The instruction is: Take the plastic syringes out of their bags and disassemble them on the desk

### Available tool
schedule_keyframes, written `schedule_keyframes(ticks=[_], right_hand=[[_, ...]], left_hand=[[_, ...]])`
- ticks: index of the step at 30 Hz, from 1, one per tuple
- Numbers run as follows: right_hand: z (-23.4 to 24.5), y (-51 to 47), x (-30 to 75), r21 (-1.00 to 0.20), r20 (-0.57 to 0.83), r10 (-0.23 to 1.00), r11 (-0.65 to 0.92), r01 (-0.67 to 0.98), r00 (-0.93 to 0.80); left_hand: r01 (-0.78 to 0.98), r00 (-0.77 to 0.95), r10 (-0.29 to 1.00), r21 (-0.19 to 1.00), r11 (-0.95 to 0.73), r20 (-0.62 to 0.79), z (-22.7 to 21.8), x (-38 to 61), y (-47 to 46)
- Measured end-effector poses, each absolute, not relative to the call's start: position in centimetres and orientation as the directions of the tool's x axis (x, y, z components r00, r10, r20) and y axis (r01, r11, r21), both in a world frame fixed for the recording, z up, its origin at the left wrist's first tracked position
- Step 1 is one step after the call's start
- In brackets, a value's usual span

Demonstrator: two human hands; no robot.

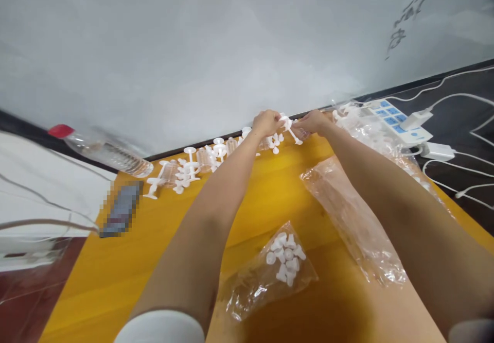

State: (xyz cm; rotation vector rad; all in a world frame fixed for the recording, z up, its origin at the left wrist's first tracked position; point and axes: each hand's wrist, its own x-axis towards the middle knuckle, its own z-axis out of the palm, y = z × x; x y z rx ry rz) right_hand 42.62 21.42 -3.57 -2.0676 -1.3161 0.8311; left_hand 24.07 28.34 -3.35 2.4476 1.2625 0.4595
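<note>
At the far edge of the wooden table, my left hand (267, 122) is closed, with its fingertips pinching a white plastic plunger-like piece (290, 131) that has a disc and a stem. My right hand (313, 121) is closed just to the right of it, its fingertips close to a clear plastic piece (304, 134); its exact grip is too small to make out. Left of my hands stand several white plunger-like pieces (190, 160) and clear plastic cylinders (204, 159) in a row. Small white knobbed pieces (275, 141) lie beside my left hand.
A clear bag of small white pieces (286, 256) and a flat clear bag (347, 214) lie between my forearms. At left are a red-capped bottle (108, 152) and a blurred-out phone (122, 209). Bagged parts (370, 132) and a power strip (401, 121) sit at right.
</note>
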Motion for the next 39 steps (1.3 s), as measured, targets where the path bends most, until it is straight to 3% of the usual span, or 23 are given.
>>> schedule_keyframes(ticks=[3,11,25,34,39], right_hand=[[-4.1,21.8,42.9,-0.684,-0.186,0.906,-0.398,0.611,0.381],[-4.2,22.3,43.0,-0.738,-0.189,0.928,-0.35,0.577,0.321],[-3.6,23.1,41.9,-0.679,-0.215,0.932,-0.358,0.641,0.292],[-3.7,24.6,41.5,-0.544,-0.185,0.905,-0.418,0.727,0.382],[-3.1,24.8,41.3,-0.538,-0.192,0.898,-0.433,0.723,0.395]], left_hand=[[0.735,0.533,0.841,0.442,-0.514,0.092,-4.3,24.7,29.0],[0.731,0.543,0.838,0.463,-0.501,0.052,-5.2,25.0,30.1],[0.669,0.531,0.844,0.574,-0.471,0.073,-5.3,23.8,30.1],[0.628,0.516,0.845,0.608,-0.485,0.141,-2.9,22.1,28.9],[0.607,0.499,0.842,0.613,-0.507,0.202,0.7,19.6,27.0]])
